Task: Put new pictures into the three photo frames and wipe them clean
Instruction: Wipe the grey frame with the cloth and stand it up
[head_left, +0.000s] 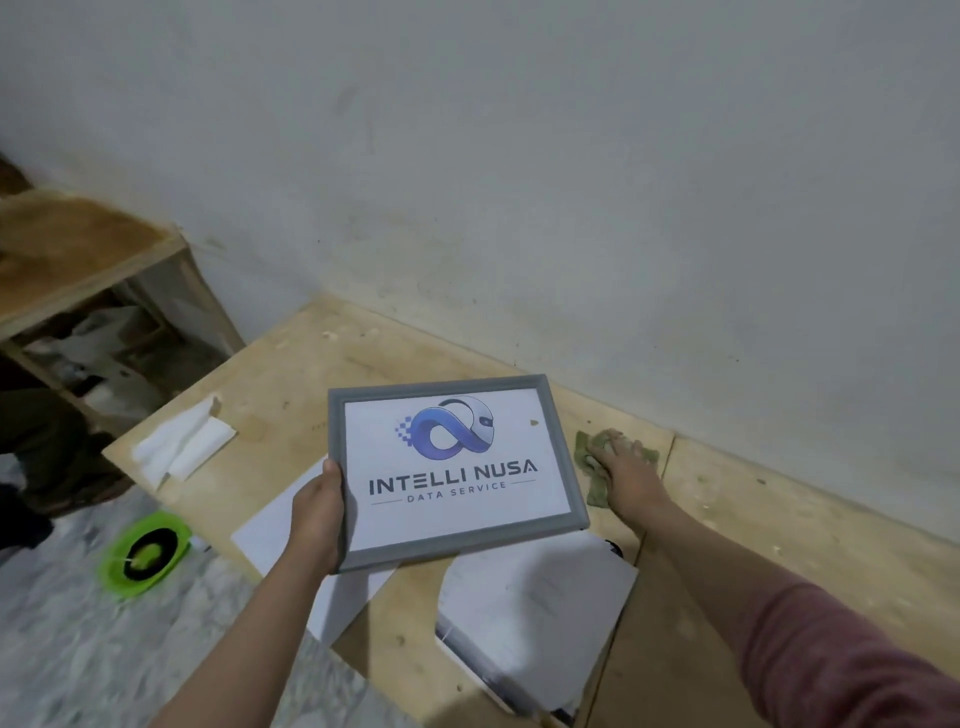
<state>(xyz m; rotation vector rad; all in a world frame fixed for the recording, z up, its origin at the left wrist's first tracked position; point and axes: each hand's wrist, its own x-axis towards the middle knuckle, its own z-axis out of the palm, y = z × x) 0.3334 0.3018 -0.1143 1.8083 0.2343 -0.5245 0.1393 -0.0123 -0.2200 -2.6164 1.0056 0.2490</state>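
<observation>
A grey photo frame holding a print with a blue logo and the words "INTELLI NUSA" is lifted above the wooden table, and my left hand grips its left edge. My right hand lies on a green cloth that rests on the table just right of the frame, fingers curled over it. Below the frame, a white sheet covers a second frame whose dark edge shows at the bottom. More white paper lies under my left hand.
The plywood table runs along a white wall. Folded white tissue lies at the table's left corner. A wooden shelf stands at the left. On the patterned floor sits a green and black round object.
</observation>
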